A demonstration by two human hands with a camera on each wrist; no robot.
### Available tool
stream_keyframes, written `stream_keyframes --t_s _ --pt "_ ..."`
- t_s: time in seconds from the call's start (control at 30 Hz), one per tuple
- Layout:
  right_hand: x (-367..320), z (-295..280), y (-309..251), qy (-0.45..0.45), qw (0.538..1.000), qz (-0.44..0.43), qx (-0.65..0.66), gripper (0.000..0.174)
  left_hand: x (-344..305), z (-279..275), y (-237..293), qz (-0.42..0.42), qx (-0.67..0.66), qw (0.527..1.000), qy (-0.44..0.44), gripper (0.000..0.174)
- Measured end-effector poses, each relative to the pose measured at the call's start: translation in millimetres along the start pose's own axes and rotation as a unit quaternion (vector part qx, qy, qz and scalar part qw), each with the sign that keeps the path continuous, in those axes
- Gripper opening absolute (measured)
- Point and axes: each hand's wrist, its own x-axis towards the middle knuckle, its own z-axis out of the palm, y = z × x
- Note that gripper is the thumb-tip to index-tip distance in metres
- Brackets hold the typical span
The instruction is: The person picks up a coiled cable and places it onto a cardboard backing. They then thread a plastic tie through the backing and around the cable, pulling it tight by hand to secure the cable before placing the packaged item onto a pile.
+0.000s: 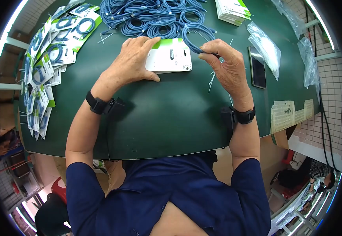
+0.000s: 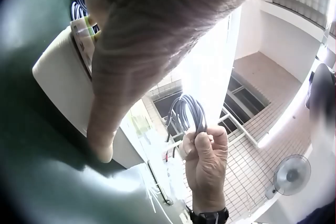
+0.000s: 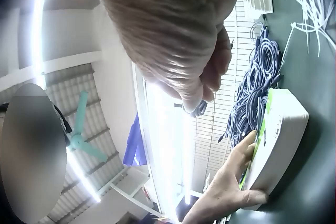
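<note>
My right hand (image 1: 230,65) pinches a coiled blue cable (image 1: 187,38) between thumb and fingers, raised above the table. In the left wrist view the coil (image 2: 185,111) stands up from the fingertips as a bundle of several loops. My left hand (image 1: 129,61) grips the left end of a stack of white and green packaging cards (image 1: 173,59), thumb along the near edge and fingers over the far edge. From the right wrist view, the stack (image 3: 281,134) looks thick and even-edged, lying on the green table (image 1: 167,114).
A large heap of coiled blue cables (image 1: 151,17) fills the back. Carded cables (image 1: 41,74) pile up at left. Another card stack (image 1: 231,11), a clear plastic bag (image 1: 267,49), a phone (image 1: 257,69) and white cable ties (image 1: 212,78) lie to the right.
</note>
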Motion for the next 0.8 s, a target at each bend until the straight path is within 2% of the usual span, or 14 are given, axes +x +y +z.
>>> stream_keyframes --t_s 0.2,0.3,0.33,0.43,0.47,0.53,0.57,0.67,0.73,0.8 --pt "-1.9 2.0 -1.2 0.02 0.999 0.001 0.042 0.018 -6.2 -15.0 3.8 -0.008 -0.036 0.999 0.015 0.106" --pt "-3.6 3.5 -7.4 0.035 0.995 0.015 0.088 0.018 -18.5 -36.5 23.3 0.008 0.024 0.997 0.076 0.083" --pt "-3.8 4.4 -13.3 0.044 0.994 0.02 0.103 0.018 -24.6 -43.3 31.8 0.004 0.023 0.997 0.077 0.083" --pt "-7.6 10.4 -34.5 0.054 0.989 0.044 0.134 0.019 -50.6 -56.3 63.8 0.071 0.147 0.984 0.066 0.041" --pt "-7.7 14.6 -42.7 0.038 0.993 0.002 0.113 0.02 -61.3 -55.9 75.8 0.064 0.141 0.986 0.062 0.041" --pt "-9.0 26.2 -56.3 0.011 0.994 -0.086 0.074 0.021 -79.7 -55.4 100.1 0.033 0.143 0.989 0.004 0.02" --pt "-13.7 32.8 -61.9 0.007 0.994 -0.079 0.079 0.021 -85.6 -53.6 106.6 0.018 0.143 0.989 -0.027 0.01" --pt "-25.2 46.0 -74.8 -0.059 0.991 -0.116 0.007 0.026 -89.6 -36.0 107.2 0.033 0.117 0.993 0.001 0.01" --pt "-33.1 53.8 -71.0 -0.057 0.991 -0.117 -0.009 0.026 -90.1 -25.2 104.7 0.044 0.104 0.993 0.019 0.014" --pt "-40.0 59.9 -62.6 -0.044 0.99 -0.127 -0.045 0.028 -87.6 -17.8 101.7 0.027 0.067 0.996 0.046 0.009"
